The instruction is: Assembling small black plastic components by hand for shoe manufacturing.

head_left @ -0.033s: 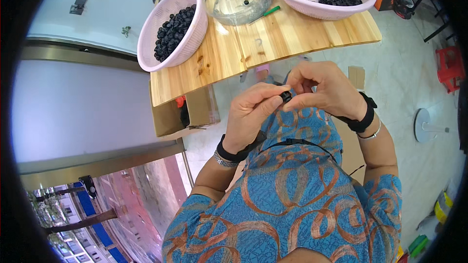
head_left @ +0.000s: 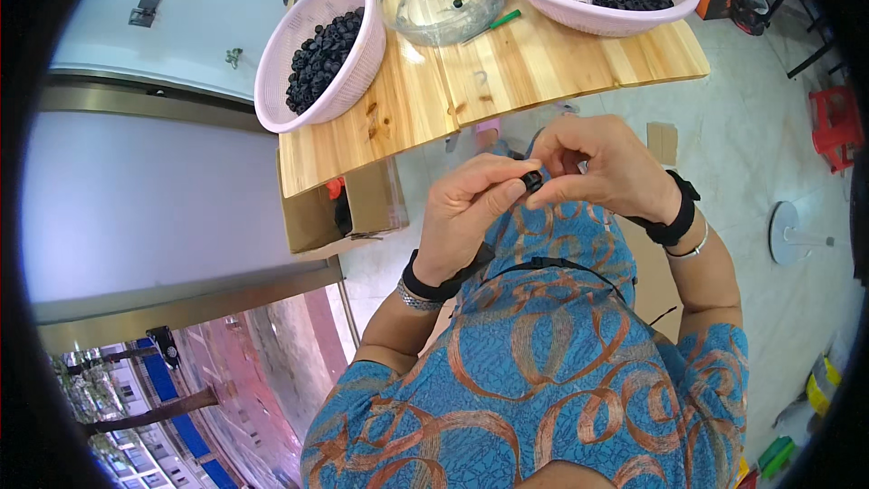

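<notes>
A small blk. part (head_left: 532,181) is pinched betw. thumb & forefinger of L hand (head_left: 466,206), in front of table (head_left: 407,118). Thumb & fingers of R hand (head_left: 599,163) are bent close to it; if it is gripped, cannot be told. Blk. pieces (head_left: 321,63) are kept in L basket (head_left: 366,72) & R basket (head_left: 602,21); betw. them, green tool (head_left: 504,20) is laid.

You have a small, rounded black piece (head_left: 532,182) pinched in your left grip (head_left: 462,206), partly covered, right beside your right grip (head_left: 597,163).
</notes>
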Motion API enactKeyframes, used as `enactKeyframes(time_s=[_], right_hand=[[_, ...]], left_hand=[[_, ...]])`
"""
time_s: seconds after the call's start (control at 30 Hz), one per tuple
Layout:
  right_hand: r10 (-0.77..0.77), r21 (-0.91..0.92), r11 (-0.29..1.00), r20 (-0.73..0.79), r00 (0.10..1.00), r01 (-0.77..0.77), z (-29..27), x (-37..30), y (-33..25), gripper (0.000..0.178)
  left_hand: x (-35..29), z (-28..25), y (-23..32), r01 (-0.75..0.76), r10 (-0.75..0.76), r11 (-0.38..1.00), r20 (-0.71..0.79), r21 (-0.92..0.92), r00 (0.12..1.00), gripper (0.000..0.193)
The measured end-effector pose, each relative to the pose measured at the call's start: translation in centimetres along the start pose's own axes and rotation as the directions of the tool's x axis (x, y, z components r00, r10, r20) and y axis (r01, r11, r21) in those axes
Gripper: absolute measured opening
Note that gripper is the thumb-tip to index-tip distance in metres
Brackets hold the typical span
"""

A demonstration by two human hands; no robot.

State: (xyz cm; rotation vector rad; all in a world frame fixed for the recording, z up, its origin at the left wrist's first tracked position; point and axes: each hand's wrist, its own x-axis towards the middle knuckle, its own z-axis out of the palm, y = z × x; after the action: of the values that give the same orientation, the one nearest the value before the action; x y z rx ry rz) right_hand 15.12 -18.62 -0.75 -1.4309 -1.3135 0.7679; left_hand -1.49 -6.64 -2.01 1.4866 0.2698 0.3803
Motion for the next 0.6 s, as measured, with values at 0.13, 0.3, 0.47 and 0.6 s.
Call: enactKeyframes(time_s=[0.13, 0.3, 0.47, 0.6], right_hand=[[-0.152, -0.122, 0.980, 0.048, 0.987, 0.156, -0.2, 0.1, 0.8, 0.031], [-0.241, -0.244, 0.937, 0.069, 0.968, 0.251, -0.2, 0.5, 1.2, 0.034], [-0.307, -0.253, 0.921, -0.003, 0.952, 0.296, 0.4, 0.5, 1.4, 0.035], [-0.270, -0.239, 0.937, -0.043, 0.962, 0.253, 0.9, 0.4, 1.6, 0.036]], left_hand=[[0.1, -0.2, 0.1, -0.041, 0.036, 0.994, 0.047, 0.106, 0.998, 0.020], [0.4, -0.3, 0.8, -0.063, 0.050, 0.989, 0.094, 0.134, 0.994, 0.019], [0.7, -0.3, 0.3, -0.110, 0.097, 0.983, 0.091, 0.148, 0.991, 0.022], [0.9, -0.3, -0.8, -0.032, 0.038, 0.997, 0.075, -0.077, 0.996, 0.022]])
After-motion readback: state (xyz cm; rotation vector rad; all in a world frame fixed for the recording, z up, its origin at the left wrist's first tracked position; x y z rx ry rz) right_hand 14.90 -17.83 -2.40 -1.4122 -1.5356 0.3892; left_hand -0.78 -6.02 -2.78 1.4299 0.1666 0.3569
